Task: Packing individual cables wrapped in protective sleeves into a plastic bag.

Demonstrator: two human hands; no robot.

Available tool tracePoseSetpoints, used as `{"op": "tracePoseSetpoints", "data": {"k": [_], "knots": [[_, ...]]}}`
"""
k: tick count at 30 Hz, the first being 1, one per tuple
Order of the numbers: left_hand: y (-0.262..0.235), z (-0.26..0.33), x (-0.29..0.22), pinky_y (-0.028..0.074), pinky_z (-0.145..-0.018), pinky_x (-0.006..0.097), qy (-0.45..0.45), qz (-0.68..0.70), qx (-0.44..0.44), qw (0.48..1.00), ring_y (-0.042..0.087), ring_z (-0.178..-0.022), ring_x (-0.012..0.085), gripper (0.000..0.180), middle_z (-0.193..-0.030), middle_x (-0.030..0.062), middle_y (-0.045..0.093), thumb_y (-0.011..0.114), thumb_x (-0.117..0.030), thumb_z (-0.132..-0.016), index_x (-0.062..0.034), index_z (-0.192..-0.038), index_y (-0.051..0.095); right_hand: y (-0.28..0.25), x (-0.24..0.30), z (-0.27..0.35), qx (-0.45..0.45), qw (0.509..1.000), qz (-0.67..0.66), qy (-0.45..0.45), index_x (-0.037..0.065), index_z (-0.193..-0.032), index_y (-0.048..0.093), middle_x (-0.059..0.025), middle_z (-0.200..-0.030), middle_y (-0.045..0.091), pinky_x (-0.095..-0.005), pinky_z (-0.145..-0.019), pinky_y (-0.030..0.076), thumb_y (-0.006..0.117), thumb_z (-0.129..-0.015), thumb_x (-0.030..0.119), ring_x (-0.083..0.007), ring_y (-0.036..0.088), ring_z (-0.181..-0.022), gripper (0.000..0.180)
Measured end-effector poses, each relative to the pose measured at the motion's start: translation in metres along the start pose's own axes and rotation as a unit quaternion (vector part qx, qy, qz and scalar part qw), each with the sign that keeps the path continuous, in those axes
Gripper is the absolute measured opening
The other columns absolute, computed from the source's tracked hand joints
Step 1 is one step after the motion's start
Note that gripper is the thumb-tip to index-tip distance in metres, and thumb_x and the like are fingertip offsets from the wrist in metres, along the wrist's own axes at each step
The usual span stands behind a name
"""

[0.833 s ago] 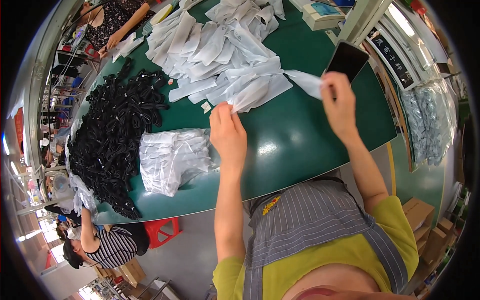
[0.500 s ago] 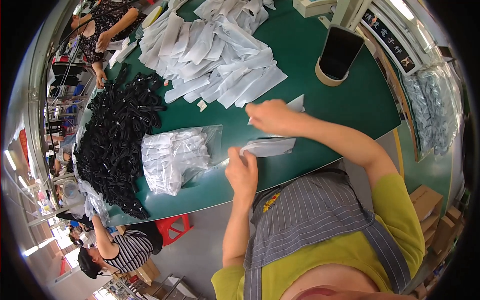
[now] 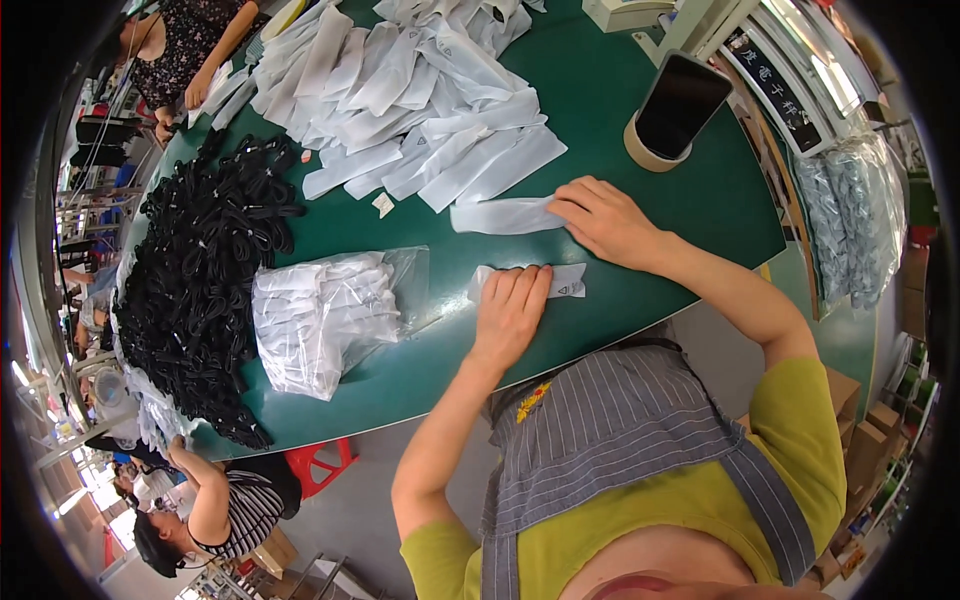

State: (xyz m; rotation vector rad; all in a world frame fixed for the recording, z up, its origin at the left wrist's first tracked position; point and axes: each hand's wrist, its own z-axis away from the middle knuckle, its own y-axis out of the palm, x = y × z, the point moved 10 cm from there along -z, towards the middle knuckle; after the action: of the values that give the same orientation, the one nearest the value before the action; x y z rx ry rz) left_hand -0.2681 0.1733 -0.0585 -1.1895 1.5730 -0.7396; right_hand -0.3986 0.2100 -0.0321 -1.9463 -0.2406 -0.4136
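Observation:
My left hand [image 3: 512, 308] lies flat on a small folded white pouch [image 3: 566, 282] on the green table [image 3: 640, 150], fingers together, pressing it down. My right hand [image 3: 603, 218] rests its fingertips on the end of a long white pouch [image 3: 500, 215] just beyond. Behind both lies a big heap of white pouches [image 3: 400, 90]. To the left of my left hand sits a clear plastic bag stuffed with white pieces [image 3: 320, 315].
A large pile of black cords [image 3: 205, 290] covers the table's left side. A dark phone [image 3: 682, 103] stands in a tape roll at the far right. Another person [image 3: 185, 50] works at the far end. Someone in a striped top [image 3: 225, 510] bends below the table.
My left hand has moved forward onto the folded pouch on the table. My right hand has gone from that pouch to a fresh long pouch at the heap's edge.

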Motion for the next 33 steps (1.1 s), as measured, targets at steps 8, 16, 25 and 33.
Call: {"op": "tracePoseSetpoints", "data": {"k": [8, 16, 25, 33], "knots": [[-0.007, -0.025, 0.01, 0.034, -0.102, 0.052, 0.022, 0.016, -0.008, 1.0, 0.05, -0.12, 0.0325, 0.036, -0.129, 0.0148, 0.054, 0.074, -0.014, -0.072, -0.0087, -0.107, 0.065, 0.043, -0.013, -0.01, 0.306, 0.9, -0.292, 0.108, 0.004, -0.106, 0.062, -0.01, -0.111, 0.06, -0.0378, -0.09, 0.046, 0.064, -0.081, 0.007, -0.0285, 0.056, -0.105, 0.025], [-0.005, -0.037, -0.002, 0.04, -0.095, 0.045, -0.008, 0.116, -0.025, 0.993, 0.054, -0.109, 0.031, 0.053, -0.117, 0.0135, 0.06, 0.075, -0.013, -0.073, 0.0032, -0.12, 0.055, 0.018, -0.044, -0.057, 0.061, 0.991, 0.12, 0.017, 0.003, -0.102, 0.06, -0.0121, -0.105, 0.058, -0.0376, -0.092, 0.042, 0.064, -0.072, 0.007, -0.0273, 0.052, -0.11, 0.031], [-0.011, -0.037, 0.007, 0.036, -0.096, 0.049, -0.001, 0.073, -0.023, 0.997, 0.049, -0.109, 0.0336, 0.048, -0.121, 0.0141, 0.052, 0.078, -0.032, -0.072, -0.0124, -0.113, 0.063, 0.034, -0.019, -0.047, 0.289, 0.93, -0.22, 0.06, 0.006, -0.098, 0.06, -0.01, -0.097, 0.058, -0.0393, -0.082, 0.046, 0.064, -0.084, 0.017, -0.0288, 0.056, -0.097, 0.018], [-0.011, -0.014, 0.005, 0.038, -0.095, 0.045, -0.085, 0.087, -0.01, 0.992, 0.05, -0.108, 0.0322, 0.067, -0.118, 0.0141, 0.054, 0.078, -0.026, -0.07, -0.0003, -0.125, 0.052, 0.032, 0.008, -0.078, 0.08, 0.982, 0.139, -0.097, 0.0, -0.092, 0.056, -0.0143, -0.098, 0.056, -0.0385, -0.076, 0.047, 0.062, -0.071, 0.006, -0.0291, 0.056, -0.094, 0.023]]}}
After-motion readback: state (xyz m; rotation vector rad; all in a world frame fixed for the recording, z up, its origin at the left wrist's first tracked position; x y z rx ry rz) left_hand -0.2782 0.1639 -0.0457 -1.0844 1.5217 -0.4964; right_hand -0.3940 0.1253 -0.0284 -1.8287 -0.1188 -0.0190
